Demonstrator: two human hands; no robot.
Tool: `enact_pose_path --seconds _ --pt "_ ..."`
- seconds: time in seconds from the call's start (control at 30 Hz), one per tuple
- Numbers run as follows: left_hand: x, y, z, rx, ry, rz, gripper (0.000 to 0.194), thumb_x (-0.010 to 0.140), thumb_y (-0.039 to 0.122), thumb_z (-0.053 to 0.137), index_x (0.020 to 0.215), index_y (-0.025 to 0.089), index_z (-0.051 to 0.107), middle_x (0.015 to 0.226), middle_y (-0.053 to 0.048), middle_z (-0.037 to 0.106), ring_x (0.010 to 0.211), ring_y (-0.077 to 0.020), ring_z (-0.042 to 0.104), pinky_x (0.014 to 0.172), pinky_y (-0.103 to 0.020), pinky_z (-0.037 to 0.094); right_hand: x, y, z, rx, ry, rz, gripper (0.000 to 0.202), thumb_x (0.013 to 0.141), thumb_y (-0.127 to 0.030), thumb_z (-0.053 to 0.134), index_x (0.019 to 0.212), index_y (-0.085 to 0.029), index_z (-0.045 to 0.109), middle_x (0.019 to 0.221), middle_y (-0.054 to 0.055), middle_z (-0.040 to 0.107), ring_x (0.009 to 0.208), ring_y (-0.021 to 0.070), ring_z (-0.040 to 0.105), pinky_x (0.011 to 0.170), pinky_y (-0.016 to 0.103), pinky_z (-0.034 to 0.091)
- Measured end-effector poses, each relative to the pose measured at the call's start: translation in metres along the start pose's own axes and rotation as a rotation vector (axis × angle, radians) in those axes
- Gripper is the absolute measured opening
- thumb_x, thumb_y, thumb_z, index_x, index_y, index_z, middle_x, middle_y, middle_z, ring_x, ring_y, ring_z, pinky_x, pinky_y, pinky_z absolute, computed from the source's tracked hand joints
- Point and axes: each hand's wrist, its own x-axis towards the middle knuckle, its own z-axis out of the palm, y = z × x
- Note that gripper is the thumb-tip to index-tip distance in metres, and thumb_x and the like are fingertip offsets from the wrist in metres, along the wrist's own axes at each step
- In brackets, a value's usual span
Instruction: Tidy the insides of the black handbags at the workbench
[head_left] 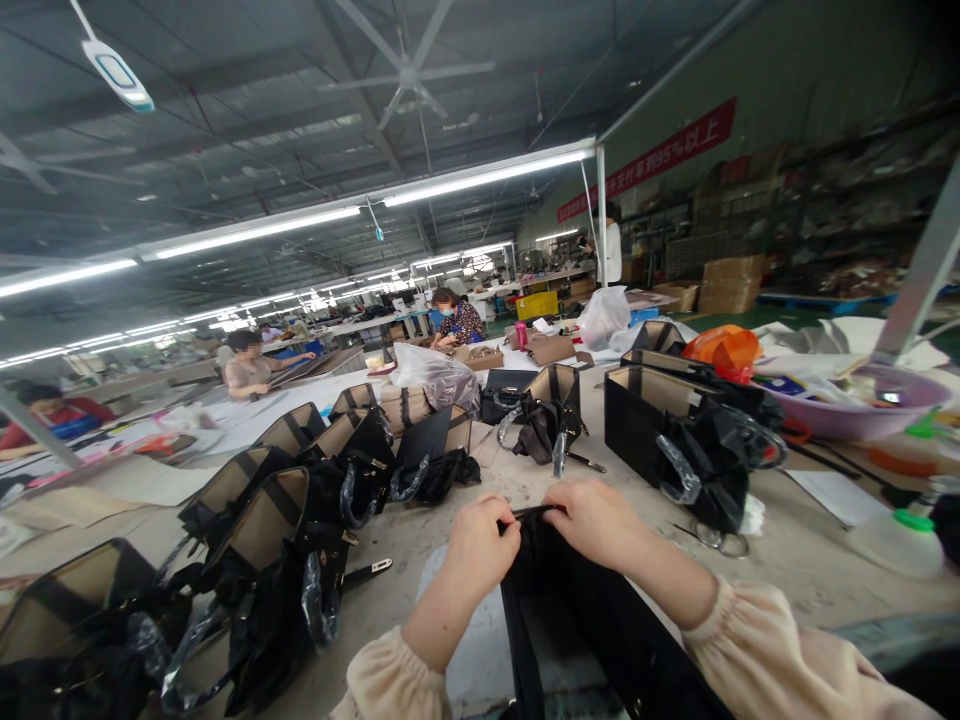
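Both my hands are at the far edge of a black bag piece (600, 610), which stands in front of me on the worktable. My left hand (484, 545) pinches the left part of that edge, fingers curled. Close beside it, my right hand (596, 520) is closed on the same edge, thumb and fingers pressed together. The piece runs toward me and down to the right, and its near end leaves the view. Beyond my hands lies a black handbag (551, 410) with plastic-wrapped handles. A pair of scissors (720, 540) rests to the right of my hands.
Several half-made black handbags (262, 530) crowd the left of the table (442, 510). More bags (652, 420) stand at the right, near a purple basin (870, 400) and a bottle with a green cap (911, 535). Co-workers (457, 320) sit at farther tables.
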Motion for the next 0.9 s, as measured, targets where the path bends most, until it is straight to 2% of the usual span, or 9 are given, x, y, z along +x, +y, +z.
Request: enact_pose_path --seconds 0.1,0.2,0.3,0.37,0.57,0.77,0.9 --pt "-0.001 0.003 -0.001 0.030 -0.013 -0.015 0.012 0.070 0.010 0.062 0.062 0.018 0.064 0.075 -0.001 0.066 0.074 -0.0153 0.061 0.071 -0.026 0.045 0.000 0.001 -0.001 0.007 -0.001 -0.005 0.019 0.082 -0.027 0.050 0.074 -0.024 0.067 0.080 0.000 0.069 0.078 0.0176 0.062 0.061 0.027 0.035" --pt "-0.002 0.007 -0.004 0.045 -0.021 -0.029 0.005 0.071 0.022 0.069 0.068 0.019 0.068 0.076 -0.001 0.067 0.074 -0.0161 0.061 0.070 -0.026 0.044 0.000 0.002 -0.004 0.011 -0.005 -0.013 0.019 0.082 -0.026 0.050 0.074 -0.024 0.067 0.079 0.000 0.069 0.076 0.0171 0.061 0.061 0.027 0.035" --pt "-0.002 0.010 -0.006 0.065 -0.033 -0.048 0.016 0.068 0.036 0.075 0.073 0.021 0.072 0.078 -0.001 0.069 0.073 -0.0170 0.062 0.068 -0.028 0.043 0.000 0.001 -0.005 0.019 -0.011 -0.024 0.019 0.081 -0.026 0.050 0.076 -0.024 0.068 0.079 0.000 0.069 0.077 0.0168 0.061 0.062 0.026 0.035" --pt "-0.001 0.013 -0.004 0.079 -0.033 -0.045 0.016 0.068 0.038 0.075 0.075 0.023 0.074 0.081 0.000 0.069 0.074 -0.0168 0.062 0.068 -0.028 0.043 0.000 0.001 -0.004 0.025 -0.012 -0.027 0.019 0.081 -0.026 0.050 0.078 -0.025 0.069 0.079 0.000 0.069 0.077 0.0168 0.061 0.063 0.026 0.036" --pt "0.002 0.013 0.007 0.072 0.001 -0.008 0.007 0.073 0.024 0.070 0.070 0.024 0.075 0.082 0.000 0.065 0.073 -0.0143 0.061 0.068 -0.027 0.043 0.000 0.002 -0.002 0.032 -0.005 -0.029 0.020 0.081 -0.027 0.049 0.077 -0.023 0.069 0.079 0.001 0.069 0.077 0.0173 0.061 0.063 0.027 0.035" --pt "0.005 0.010 0.009 -0.078 -0.048 0.050 0.009 0.069 0.014 0.070 0.063 0.020 0.073 0.079 0.000 0.061 0.073 -0.0128 0.058 0.067 -0.024 0.044 -0.001 0.004 -0.004 0.048 -0.011 -0.035 0.020 0.080 -0.024 0.049 0.079 -0.024 0.069 0.080 0.001 0.069 0.078 0.0171 0.061 0.063 0.026 0.035" --pt "0.007 0.009 0.010 -0.158 -0.075 0.059 0.010 0.069 0.011 0.069 0.063 0.019 0.072 0.080 -0.001 0.062 0.076 -0.0133 0.060 0.069 -0.025 0.045 -0.002 0.006 -0.004 0.075 -0.011 -0.048 0.020 0.081 -0.024 0.050 0.082 -0.025 0.070 0.082 0.000 0.069 0.079 0.0170 0.061 0.064 0.026 0.036"
